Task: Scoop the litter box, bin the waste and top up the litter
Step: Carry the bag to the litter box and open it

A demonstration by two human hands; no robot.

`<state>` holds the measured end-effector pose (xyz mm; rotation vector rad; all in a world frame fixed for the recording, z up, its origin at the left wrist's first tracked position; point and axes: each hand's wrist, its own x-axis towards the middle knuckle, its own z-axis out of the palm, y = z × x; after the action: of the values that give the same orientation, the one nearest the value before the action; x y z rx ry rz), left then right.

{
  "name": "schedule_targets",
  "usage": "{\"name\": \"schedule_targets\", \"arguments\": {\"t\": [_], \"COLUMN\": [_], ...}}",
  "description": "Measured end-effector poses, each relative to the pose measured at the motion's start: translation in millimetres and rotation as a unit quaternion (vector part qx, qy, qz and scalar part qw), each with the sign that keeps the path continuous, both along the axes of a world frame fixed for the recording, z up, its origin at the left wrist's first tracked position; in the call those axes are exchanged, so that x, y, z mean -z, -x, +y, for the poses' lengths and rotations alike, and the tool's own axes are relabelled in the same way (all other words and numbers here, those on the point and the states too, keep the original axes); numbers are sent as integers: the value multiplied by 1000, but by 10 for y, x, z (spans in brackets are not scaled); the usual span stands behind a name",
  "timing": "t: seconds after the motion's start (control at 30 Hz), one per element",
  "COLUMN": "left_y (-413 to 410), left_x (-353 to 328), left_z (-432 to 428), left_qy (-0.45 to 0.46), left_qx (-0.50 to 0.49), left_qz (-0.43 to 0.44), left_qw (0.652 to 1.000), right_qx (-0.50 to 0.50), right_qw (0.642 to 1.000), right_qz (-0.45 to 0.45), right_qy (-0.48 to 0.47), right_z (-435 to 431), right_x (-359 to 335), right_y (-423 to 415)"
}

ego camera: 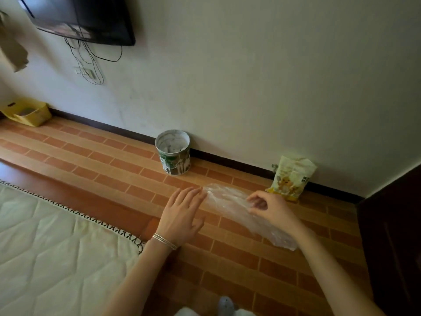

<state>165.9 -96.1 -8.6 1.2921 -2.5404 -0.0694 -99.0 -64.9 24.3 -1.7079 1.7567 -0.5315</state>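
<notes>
A thin clear plastic bag [230,202] hangs above the tiled floor, stretching from its crumpled top near my left fingertips down past my right wrist. My right hand [272,209] pinches its edge between thumb and fingers. Flat and open, my left hand [182,215] has its fingertips at the bag's left end; I cannot tell if they touch it. A yellow-and-white litter bag [292,179] with a cartoon animal leans against the wall, right of the hands. A round bin [173,152] with a pale inside stands at the wall. The yellow litter box [29,115] sits far left by the wall.
A quilted white mattress [52,242] fills the lower left. A dark door [396,236] is at the right edge. A wall-mounted television [86,17] with dangling cables hangs at the upper left. Orange brick-pattern floor [109,165] lies between the mattress and the wall.
</notes>
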Motion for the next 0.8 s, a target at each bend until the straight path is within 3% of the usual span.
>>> {"name": "schedule_targets", "arguments": {"t": [0.4,0.8], "left_y": [210,-346], "left_x": [191,-10], "left_z": [-934,-2804], "left_qy": [-30,-3], "left_qx": [-21,-88], "left_qz": [-31,-26], "left_qw": [999,996], "right_qx": [-66,-154], "right_qw": [997,988], "right_qz": [21,14], "right_qy": [-47,-16], "right_z": [-1058,-3317], "right_x": [283,-51], "right_y": [165,-530]}}
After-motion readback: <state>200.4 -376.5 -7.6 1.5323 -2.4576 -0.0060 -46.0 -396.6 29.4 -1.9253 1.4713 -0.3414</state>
